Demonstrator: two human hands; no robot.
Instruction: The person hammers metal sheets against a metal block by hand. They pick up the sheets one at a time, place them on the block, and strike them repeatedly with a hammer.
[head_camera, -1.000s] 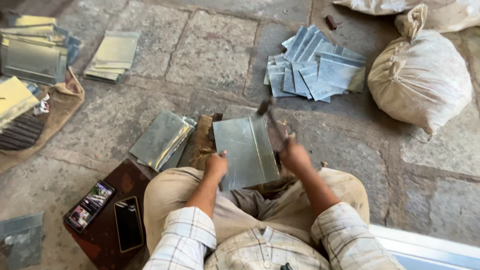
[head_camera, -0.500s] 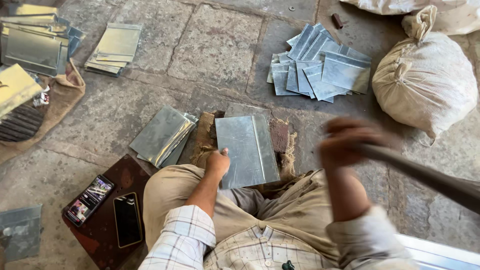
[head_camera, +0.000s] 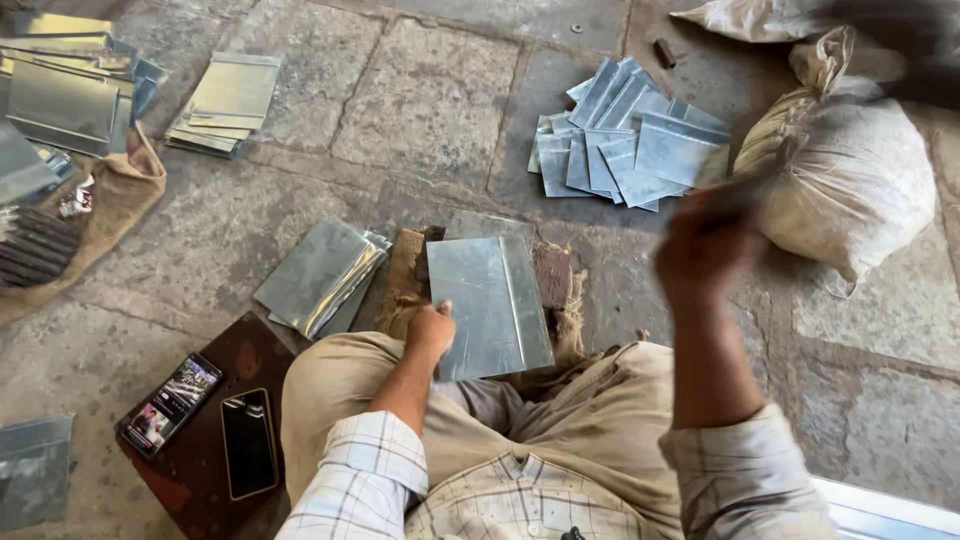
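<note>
Since the earlier frame the right hand (head_camera: 705, 245) has risen from beside the knee to above the level of the work, and the tool (head_camera: 880, 70) it grips now sweeps up and to the right as a dark blur over the sack (head_camera: 850, 190), where before it trailed low to the right. The hand is closed around the handle; the head of the tool is too blurred to identify. The left hand (head_camera: 432, 330) has not shifted: it remains pressed, fingers curled, on the near left corner of the metal sheet (head_camera: 488, 305). The sheet lies flat on burlap padding (head_camera: 405, 275) on the stone floor (head_camera: 430, 100), just ahead of the person's knees. Its long axis runs away from the person, tilted slightly leftward at the far end, with a folded seam along the same line toward its right edge. A dark block (head_camera: 552, 277) sits just beside its far right edge. A stack of similar sheets (head_camera: 320, 278) lies near on the left, a fanned pile (head_camera: 625, 140) well apart ahead, and two phones (head_camera: 205, 425) rest on a brown board (head_camera: 180, 480).
</note>
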